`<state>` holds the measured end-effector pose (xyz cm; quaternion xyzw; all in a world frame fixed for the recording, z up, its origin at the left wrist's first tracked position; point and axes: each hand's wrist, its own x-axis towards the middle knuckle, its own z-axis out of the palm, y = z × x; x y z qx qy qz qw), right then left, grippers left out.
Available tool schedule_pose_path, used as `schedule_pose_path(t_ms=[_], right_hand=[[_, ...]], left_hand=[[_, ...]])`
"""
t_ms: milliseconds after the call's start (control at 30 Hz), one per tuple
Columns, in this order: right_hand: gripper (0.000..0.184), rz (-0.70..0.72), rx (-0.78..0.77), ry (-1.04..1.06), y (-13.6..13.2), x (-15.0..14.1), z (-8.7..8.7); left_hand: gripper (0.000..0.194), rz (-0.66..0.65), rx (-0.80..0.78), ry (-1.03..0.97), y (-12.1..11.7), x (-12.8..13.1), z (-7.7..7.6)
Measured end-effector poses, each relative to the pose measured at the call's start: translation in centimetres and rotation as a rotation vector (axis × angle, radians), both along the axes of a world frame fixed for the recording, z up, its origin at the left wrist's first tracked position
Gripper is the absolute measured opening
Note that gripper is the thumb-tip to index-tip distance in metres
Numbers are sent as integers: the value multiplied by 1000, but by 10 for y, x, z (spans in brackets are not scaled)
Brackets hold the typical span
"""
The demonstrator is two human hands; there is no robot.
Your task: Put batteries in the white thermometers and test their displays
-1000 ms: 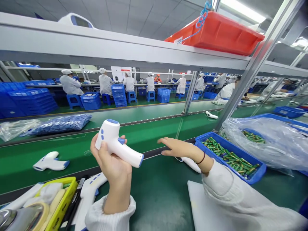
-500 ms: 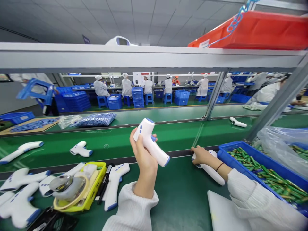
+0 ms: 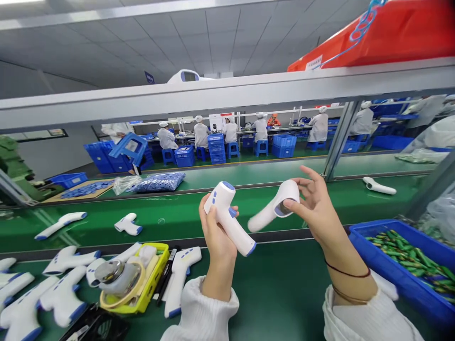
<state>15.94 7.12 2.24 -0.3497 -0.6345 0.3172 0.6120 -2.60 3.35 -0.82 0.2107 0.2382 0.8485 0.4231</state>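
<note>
The grip of the left hand is closed around a white-and-blue infrared thermometer, which is held tilted above the green conveyor bench. The grip of the right hand is pinched on the head of a second thermometer, with the fingers spread, and the two thermometers are held near each other without touching. Further thermometers are laid on the bench to the left, just beside black marker pens and a yellow tray. A blue crate of green cylindrical batteries is placed at right.
</note>
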Motion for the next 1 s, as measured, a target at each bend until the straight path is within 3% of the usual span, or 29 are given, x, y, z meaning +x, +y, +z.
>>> schedule_pose_path(t_ms=[100, 200, 267, 333, 400, 433, 500, 633, 767, 867, 1000], right_hand=[[90, -7, -37, 2, 7, 6, -6], [89, -32, -61, -6, 11, 11, -8], [89, -52, -64, -11, 12, 13, -8], [90, -61, -68, -13, 13, 14, -8], [91, -51, -79, -11, 14, 15, -9], [91, -44, -88, -12, 15, 15, -10], [91, -27, -110, -24, 16, 14, -11], [93, 25, -154, -101, 16, 13, -11], [79, 31, -157, -347, 19, 14, -16], [65, 91, -242, -736, 26, 8, -34], [37, 137, -411, -1085, 36, -14, -73]], left_hand=[[41, -24, -93, 3, 6, -1, -5], [55, -134, -235, 108, 10, -4, -11], [77, -154, -277, 367, 10, -6, -14], [91, -7, -302, 720, 9, -7, -17], [84, 177, -309, 1023, 10, -7, -20], [75, 203, -321, 1119, 12, -7, -24], [57, 93, -377, 1195, 20, -11, -35], [40, -199, -529, 1116, 45, -28, -71], [41, -210, -566, 916, 60, -42, -99], [46, -230, -504, 701, 61, -42, -98], [37, -293, -414, 400, 56, -30, -77]])
